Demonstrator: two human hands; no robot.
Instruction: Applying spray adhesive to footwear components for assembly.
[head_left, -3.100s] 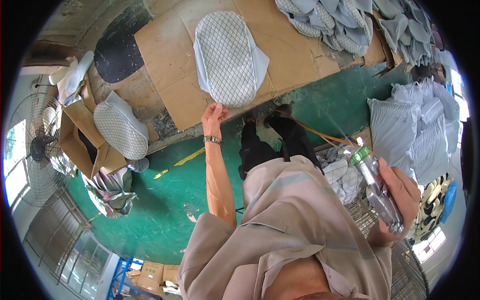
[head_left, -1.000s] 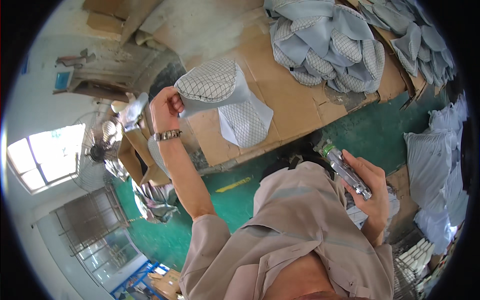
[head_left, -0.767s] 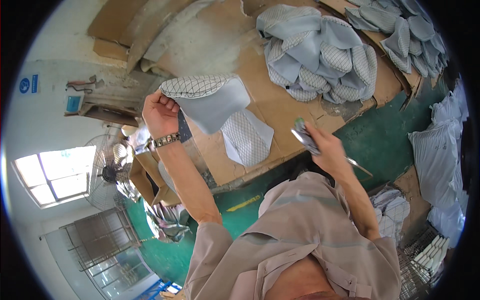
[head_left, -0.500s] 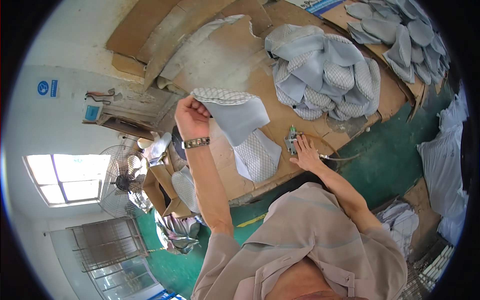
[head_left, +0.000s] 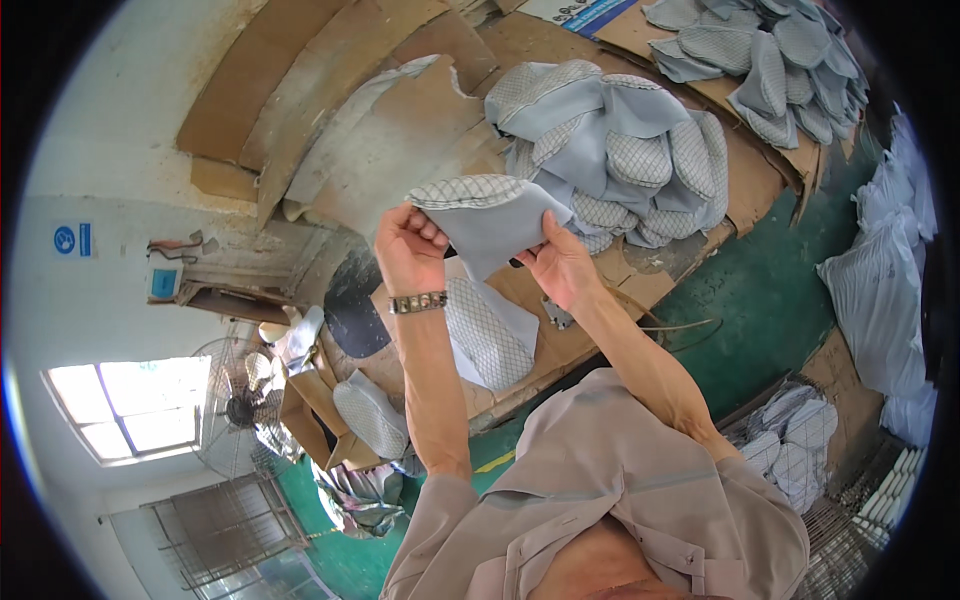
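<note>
On the far left, a bright window (head_left: 127,408) is set into a white wall, with a round-bladed fan (head_left: 238,410) beside it. Next comes an open cardboard box (head_left: 318,430), with a quilted pad (head_left: 370,413) just to its right and a crumpled bag (head_left: 358,498) below on the green floor (head_left: 740,250). A black mat (head_left: 357,310) lies behind these.

The left hand (head_left: 412,250), a linked band (head_left: 418,302) around its wrist, is raised over the counter (head_left: 650,262); its fingers are curled tight on the left end of a grey cover (head_left: 500,225). The cover is up off the counter, between the two hands, its white diamond-patterned part on top and its smooth grey cloth hanging below. Under it, another quilted cover (head_left: 485,335) lies on cardboard; whether the two touch, I cannot tell. The right hand (head_left: 563,262) has its fingers pinched on the right side of the raised cover.

A metal spray gun (head_left: 557,315) rests near the right wrist, partly hidden, and a thin hose (head_left: 682,328) shows beyond the forearm. Behind is a heap of similar covers (head_left: 640,155), then a second heap (head_left: 785,60), and white plastic bags (head_left: 870,280) at the far right.
</note>
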